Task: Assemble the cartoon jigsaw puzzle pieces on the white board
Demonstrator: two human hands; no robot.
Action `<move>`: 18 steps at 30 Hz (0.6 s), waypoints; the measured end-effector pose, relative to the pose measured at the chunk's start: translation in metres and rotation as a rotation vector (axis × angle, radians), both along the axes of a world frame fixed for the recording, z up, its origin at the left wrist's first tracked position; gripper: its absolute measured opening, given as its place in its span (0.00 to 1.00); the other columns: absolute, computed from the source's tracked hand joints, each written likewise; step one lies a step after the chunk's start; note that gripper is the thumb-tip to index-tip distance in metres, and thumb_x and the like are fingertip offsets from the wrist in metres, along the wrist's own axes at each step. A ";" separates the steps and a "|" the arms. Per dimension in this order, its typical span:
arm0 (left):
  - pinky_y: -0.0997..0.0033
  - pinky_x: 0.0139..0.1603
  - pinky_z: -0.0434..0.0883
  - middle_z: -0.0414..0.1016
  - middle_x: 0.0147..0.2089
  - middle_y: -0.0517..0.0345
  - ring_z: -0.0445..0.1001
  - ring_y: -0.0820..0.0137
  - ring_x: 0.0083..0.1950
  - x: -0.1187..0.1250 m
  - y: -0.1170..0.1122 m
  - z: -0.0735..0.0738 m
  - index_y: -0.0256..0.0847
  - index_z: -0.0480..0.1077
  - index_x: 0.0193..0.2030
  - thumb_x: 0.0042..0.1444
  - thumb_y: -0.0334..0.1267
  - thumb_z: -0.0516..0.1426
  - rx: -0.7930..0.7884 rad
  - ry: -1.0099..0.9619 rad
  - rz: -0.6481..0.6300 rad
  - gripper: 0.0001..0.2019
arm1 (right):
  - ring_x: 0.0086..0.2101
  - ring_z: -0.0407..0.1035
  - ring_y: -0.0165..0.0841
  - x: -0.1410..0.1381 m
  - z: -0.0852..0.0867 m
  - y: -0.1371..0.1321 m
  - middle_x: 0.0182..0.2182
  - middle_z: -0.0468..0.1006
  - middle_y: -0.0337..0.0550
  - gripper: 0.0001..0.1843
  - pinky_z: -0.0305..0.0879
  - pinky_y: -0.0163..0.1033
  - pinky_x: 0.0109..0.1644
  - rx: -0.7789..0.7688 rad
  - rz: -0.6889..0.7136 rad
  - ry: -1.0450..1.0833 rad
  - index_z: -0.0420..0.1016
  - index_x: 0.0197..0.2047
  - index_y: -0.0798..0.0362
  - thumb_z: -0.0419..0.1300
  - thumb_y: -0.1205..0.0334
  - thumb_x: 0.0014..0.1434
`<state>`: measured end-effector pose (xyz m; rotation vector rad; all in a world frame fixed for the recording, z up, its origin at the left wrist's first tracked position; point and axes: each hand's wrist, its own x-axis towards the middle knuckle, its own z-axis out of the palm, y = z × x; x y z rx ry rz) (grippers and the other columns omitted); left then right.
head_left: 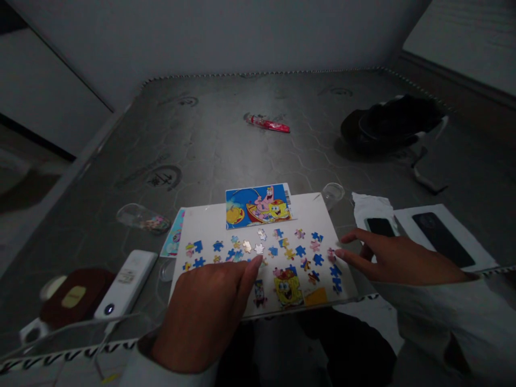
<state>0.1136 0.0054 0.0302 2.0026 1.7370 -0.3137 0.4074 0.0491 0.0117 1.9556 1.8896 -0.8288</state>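
Observation:
A white board [209,228] lies near the front of a mattress, with a SpongeBob picture card [258,207] at its far edge. Several loose jigsaw pieces [262,247] are scattered across it. Near its front edge, a few joined pieces [288,290] show SpongeBob. My left hand [201,317] rests over the board's front left, its fingertips among the pieces and nothing visible in it. My right hand [395,258] reaches in from the right, its fingertips close to a pink piece [331,255]. It holds nothing visible.
The grey mattress [209,150] has a beaded edge. On it lie a red tube [268,124], a black bag [391,123], a white power bank [124,282], a brown pouch [76,298], a clear case [143,217], a clear cup [332,194] and several dark phones.

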 end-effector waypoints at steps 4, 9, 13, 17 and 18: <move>0.61 0.36 0.66 0.83 0.36 0.53 0.81 0.58 0.38 -0.002 -0.001 -0.003 0.45 0.77 0.36 0.71 0.50 0.35 0.022 -0.014 -0.017 0.31 | 0.34 0.78 0.44 -0.002 0.001 0.000 0.36 0.84 0.46 0.30 0.70 0.49 0.38 -0.021 0.012 -0.007 0.73 0.55 0.44 0.50 0.34 0.60; 0.61 0.35 0.66 0.82 0.33 0.53 0.80 0.59 0.36 -0.003 -0.002 -0.007 0.44 0.76 0.32 0.71 0.50 0.33 0.053 -0.035 -0.013 0.33 | 0.34 0.79 0.43 -0.002 0.002 -0.001 0.34 0.84 0.44 0.28 0.71 0.48 0.37 -0.033 0.005 0.011 0.73 0.54 0.44 0.49 0.35 0.61; 0.61 0.37 0.67 0.81 0.34 0.51 0.80 0.58 0.38 -0.003 0.000 -0.004 0.44 0.76 0.35 0.71 0.49 0.32 0.021 0.007 0.024 0.33 | 0.33 0.79 0.44 -0.005 0.004 0.000 0.35 0.84 0.45 0.27 0.71 0.49 0.36 -0.011 0.004 0.011 0.74 0.52 0.44 0.52 0.37 0.60; 0.61 0.39 0.68 0.82 0.37 0.47 0.80 0.56 0.41 -0.011 0.002 -0.006 0.42 0.77 0.38 0.71 0.48 0.33 -0.010 0.060 0.118 0.32 | 0.34 0.79 0.44 -0.014 0.008 0.000 0.34 0.84 0.44 0.24 0.71 0.49 0.37 -0.022 -0.017 -0.010 0.74 0.52 0.46 0.52 0.42 0.61; 0.60 0.40 0.68 0.82 0.38 0.47 0.80 0.56 0.42 -0.014 0.001 -0.007 0.42 0.78 0.40 0.71 0.48 0.34 -0.005 0.068 0.149 0.32 | 0.33 0.79 0.44 -0.015 0.009 -0.001 0.33 0.84 0.44 0.24 0.71 0.49 0.37 -0.017 -0.023 -0.015 0.74 0.52 0.46 0.53 0.42 0.61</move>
